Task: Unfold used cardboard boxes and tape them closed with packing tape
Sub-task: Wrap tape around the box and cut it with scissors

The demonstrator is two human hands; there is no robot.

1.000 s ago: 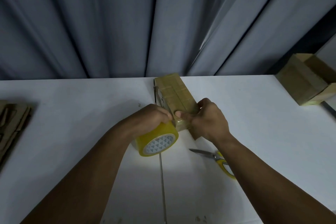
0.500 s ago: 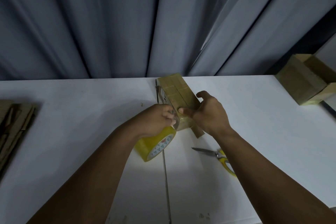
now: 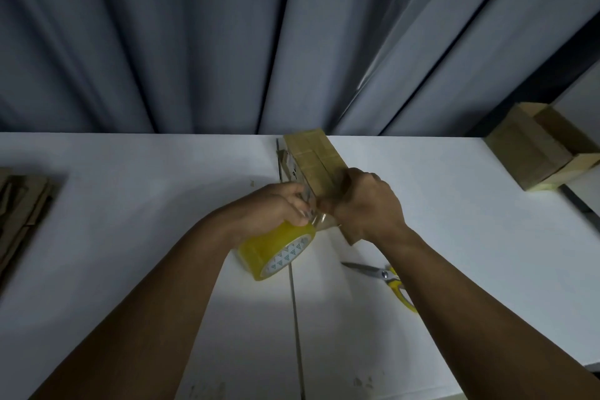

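Hands tape a small box (image 3: 313,162) at mid-worktop (image 3: 130,191).

Left hand (image 3: 276,204) clamped on the tape roll (image 3: 276,252), right hand (image 3: 367,204) gripping the box's near end; light, stiff cardboard, probably best held by its edges.

The cardboard box (image 3: 313,161) is set on the table (image 3: 130,204) at its far edge. The tape roll (image 3: 276,252) is found before the box, the scissors (image 3: 386,279) before and right, a second box (image 3: 539,153) far right, flattened cardboard (image 3: 22,204) far left.
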